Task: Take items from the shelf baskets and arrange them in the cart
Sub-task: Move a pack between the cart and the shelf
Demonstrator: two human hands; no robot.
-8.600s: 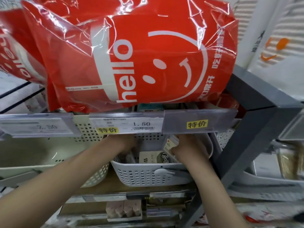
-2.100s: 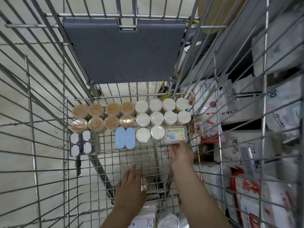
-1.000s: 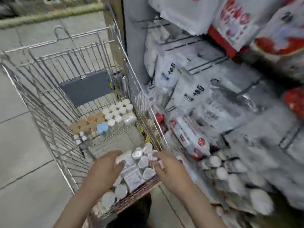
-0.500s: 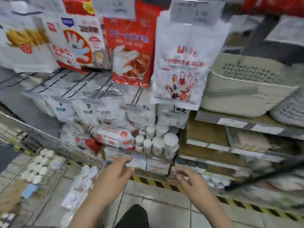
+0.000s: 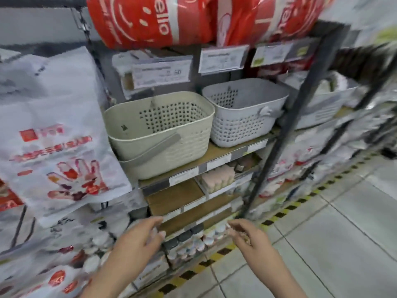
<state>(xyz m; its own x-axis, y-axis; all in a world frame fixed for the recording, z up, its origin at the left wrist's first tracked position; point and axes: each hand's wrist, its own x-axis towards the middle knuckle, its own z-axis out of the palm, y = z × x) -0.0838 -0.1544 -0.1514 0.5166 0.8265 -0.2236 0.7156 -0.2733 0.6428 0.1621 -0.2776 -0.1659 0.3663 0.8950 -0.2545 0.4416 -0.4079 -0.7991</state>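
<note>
A beige perforated basket [image 5: 163, 134] and a white basket [image 5: 245, 110] stand side by side on a shelf board [image 5: 217, 154] at chest height. What lies inside them is hidden by their walls. My left hand [image 5: 139, 239] and my right hand [image 5: 249, 238] hang below the shelf with loosely bent fingers and hold nothing. Both are well under the baskets, about a shelf level lower. The cart is out of view.
Red "hello" bags [image 5: 150, 20] lie on the top shelf. White glove packets [image 5: 58, 134] hang at the left. A dark shelf post [image 5: 285, 117] runs down right of the white basket. Small jars [image 5: 193, 244] fill the bottom shelf. Tiled floor [image 5: 333, 244] lies to the right.
The view has swung right and up from the cart and hanging packets to the shelf baskets. Both hands stay low and hold nothing.
</note>
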